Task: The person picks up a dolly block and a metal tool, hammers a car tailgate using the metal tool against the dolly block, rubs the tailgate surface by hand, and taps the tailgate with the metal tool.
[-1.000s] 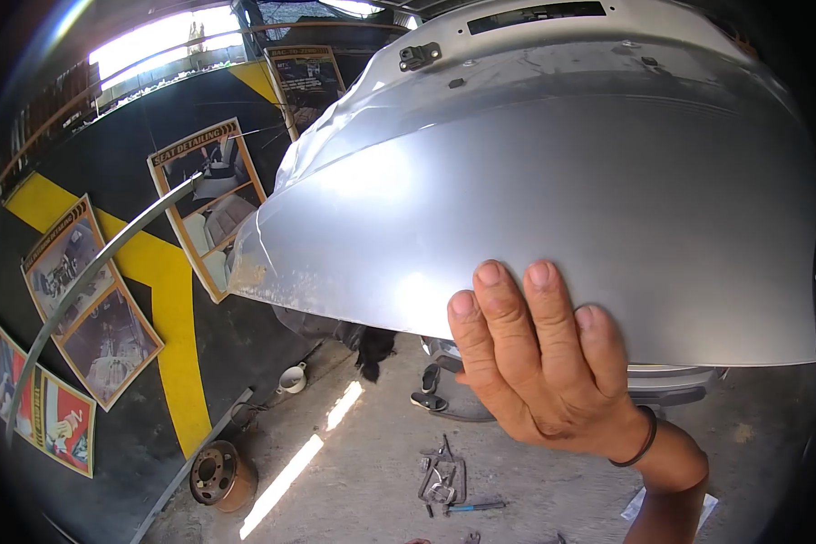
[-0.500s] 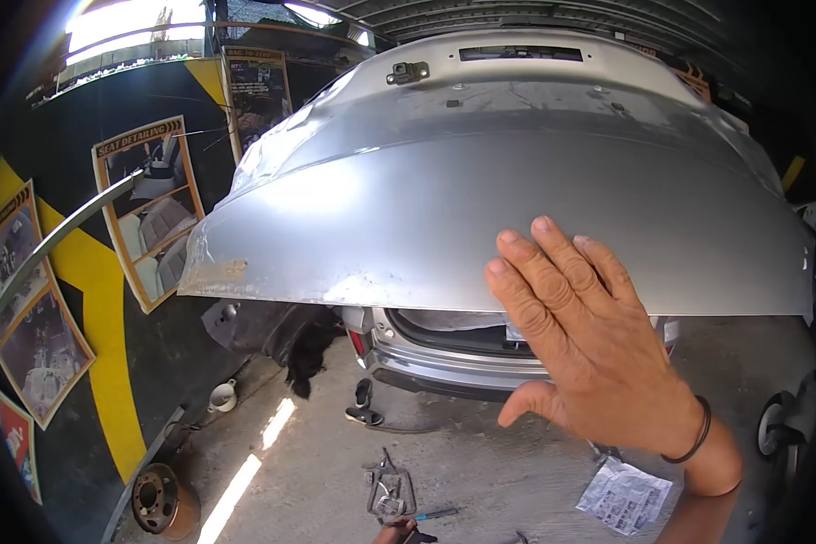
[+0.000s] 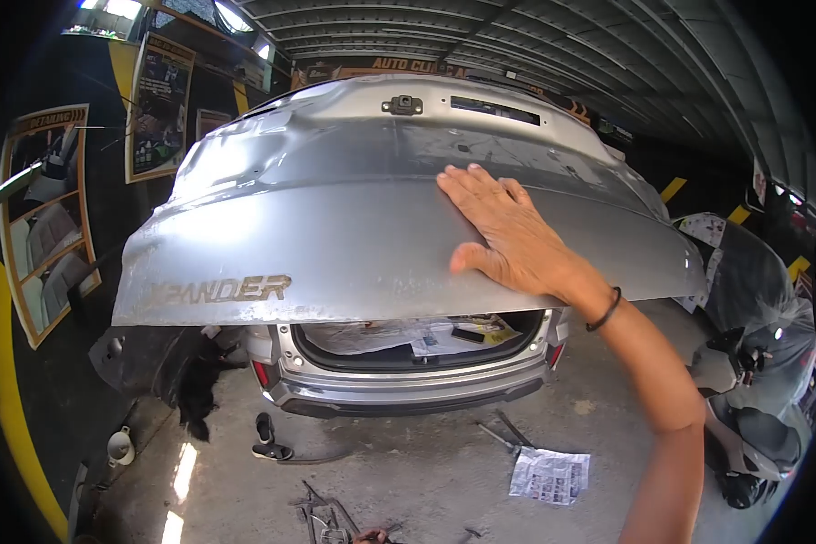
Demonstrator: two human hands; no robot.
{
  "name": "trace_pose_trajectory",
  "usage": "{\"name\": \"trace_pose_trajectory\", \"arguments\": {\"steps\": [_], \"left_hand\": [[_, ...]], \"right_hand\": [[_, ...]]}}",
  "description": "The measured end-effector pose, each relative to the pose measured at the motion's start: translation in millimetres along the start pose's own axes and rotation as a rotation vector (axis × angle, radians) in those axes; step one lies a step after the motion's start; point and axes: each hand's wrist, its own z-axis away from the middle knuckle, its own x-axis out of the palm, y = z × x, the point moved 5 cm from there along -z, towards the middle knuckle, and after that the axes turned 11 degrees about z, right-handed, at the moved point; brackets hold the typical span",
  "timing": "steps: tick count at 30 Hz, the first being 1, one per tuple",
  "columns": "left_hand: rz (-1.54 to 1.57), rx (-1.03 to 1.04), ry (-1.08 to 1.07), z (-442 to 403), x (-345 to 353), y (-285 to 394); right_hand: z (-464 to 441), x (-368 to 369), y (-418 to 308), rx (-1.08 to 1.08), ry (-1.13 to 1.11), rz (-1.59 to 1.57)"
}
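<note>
My right hand lies flat against the silver-grey tailgate, fingers together and stretched out, thumb spread. A dark band circles that wrist. The tailgate is raised above the car's open rear. Its lower left corner bears XPANDER lettering on a scuffed patch. Along its upper part are a small black fitting and a rectangular cut-out. Only a sliver of my left hand shows at the bottom edge; its fingers and anything in them are hidden.
Below are the car's rear bumper and the paper-covered boot. On the concrete floor lie newspaper sheets, black shoes and a metal frame. A covered motorcycle stands at right; posters hang at left.
My right hand has moved up and left, onto the tailgate. The view has shifted, bringing the lettering and more of the roof into sight. My left hand shows less.
</note>
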Motion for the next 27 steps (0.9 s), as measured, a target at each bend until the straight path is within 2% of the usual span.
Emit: {"name": "trace_pose_trajectory", "arguments": {"steps": [3, 6, 9, 11, 20, 22, 24, 26, 27], "left_hand": [[0.028, -0.012, 0.037, 18, -34, -8], [-0.138, 0.025, 0.064, 50, -34, 20], [-0.115, -0.029, 0.022, 54, -40, 20], [-0.106, -0.057, 0.002, 55, -48, 25], [-0.038, -0.178, -0.032, 68, -78, 24], [-0.019, -0.189, -0.029, 68, -86, 27], [-0.089, -0.099, -0.084, 71, -97, 31], [-0.013, -0.091, -0.021, 75, -114, 21], [-0.057, -0.054, 0.186, 75, -122, 18]], "right_hand": [[-44, 7, -17, 0.104, -0.039, -0.07], [-59, 13, -28, 0.197, -0.072, -0.086], [-54, 10, -45, 0.191, -0.014, -0.035], [-39, 6, -80, 0.162, 0.042, 0.108], [0, 1, -156, 0.205, 0.018, 0.13], [8, -1, -177, 0.191, 0.015, 0.102], [19, -3, -193, 0.168, -0.005, 0.105], [20, -7, -195, 0.138, -0.025, 0.105], [19, -9, -191, 0.129, -0.04, 0.099]]}}
